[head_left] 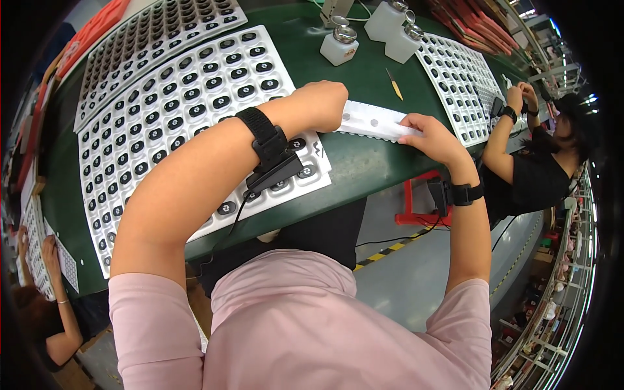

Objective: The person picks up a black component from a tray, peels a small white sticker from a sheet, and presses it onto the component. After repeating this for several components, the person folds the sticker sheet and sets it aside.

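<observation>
A white strip (374, 121) with a wavy lower edge and small grey round marks is stretched above the green table. My right hand (429, 136) pinches its right end between thumb and fingers. At the other end my left hand (323, 107) is curled closed around the strip, back of the hand upward, fingers hidden. Under my left forearm lies a large white moulded tray (275, 56) with rows of black round parts, such as this black part (269, 84); each bears a small light mark. My left hand is above the tray's right edge.
White bottles with metal caps, including one bottle (339, 45), stand at the back. Near them lies a pointed yellow-handled tool (394, 86). Another filled tray (469, 139) sits at right, beside a co-worker (543, 156). A red stool (409, 207) stands below the table edge.
</observation>
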### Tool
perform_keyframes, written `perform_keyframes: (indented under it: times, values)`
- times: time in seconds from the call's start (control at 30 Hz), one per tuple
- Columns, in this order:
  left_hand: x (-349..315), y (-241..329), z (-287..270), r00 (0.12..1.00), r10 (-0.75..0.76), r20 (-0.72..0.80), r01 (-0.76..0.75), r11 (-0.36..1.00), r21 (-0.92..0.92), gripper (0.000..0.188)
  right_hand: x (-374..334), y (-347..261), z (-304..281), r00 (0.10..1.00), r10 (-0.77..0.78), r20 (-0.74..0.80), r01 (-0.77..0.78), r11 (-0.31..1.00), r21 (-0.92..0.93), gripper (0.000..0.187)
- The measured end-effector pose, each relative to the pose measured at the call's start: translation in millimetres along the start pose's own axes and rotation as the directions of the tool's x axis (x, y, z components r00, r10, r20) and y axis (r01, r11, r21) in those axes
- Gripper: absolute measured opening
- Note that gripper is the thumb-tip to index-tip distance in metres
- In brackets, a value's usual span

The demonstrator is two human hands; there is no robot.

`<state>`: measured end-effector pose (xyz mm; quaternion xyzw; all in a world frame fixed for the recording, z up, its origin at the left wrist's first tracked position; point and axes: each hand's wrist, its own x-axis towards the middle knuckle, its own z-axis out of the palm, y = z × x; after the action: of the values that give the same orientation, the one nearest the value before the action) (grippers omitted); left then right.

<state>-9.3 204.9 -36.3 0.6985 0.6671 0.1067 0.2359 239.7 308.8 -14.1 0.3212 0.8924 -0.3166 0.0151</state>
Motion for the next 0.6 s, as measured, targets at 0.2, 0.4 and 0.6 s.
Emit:
perform_keyframes:
  times: [0.2,0.4,0.6]
  values:
    - [1.5,-1.0,-0.2,1.0,0.01,0.017,-0.01,1.0,0.005,0.02,-9.0,4.4,-0.8,0.998,0.058,-0.021,-0.058,0.998,-0.011,0.018]
    - [1.5,-0.9,0.4,1.0,0.008,0.011,-0.008,1.0,0.005,0.02,-3.3,2.5,-3.0,0.993,0.12,0.005,-0.12,0.992,-0.047,0.016]
    - [2.0,-0.1,0.5,1.0,0.001,0.013,-0.001,1.0,0.004,0.02,-0.4,6.2,-3.7,0.995,0.097,0.008,-0.097,0.995,-0.026,0.016]
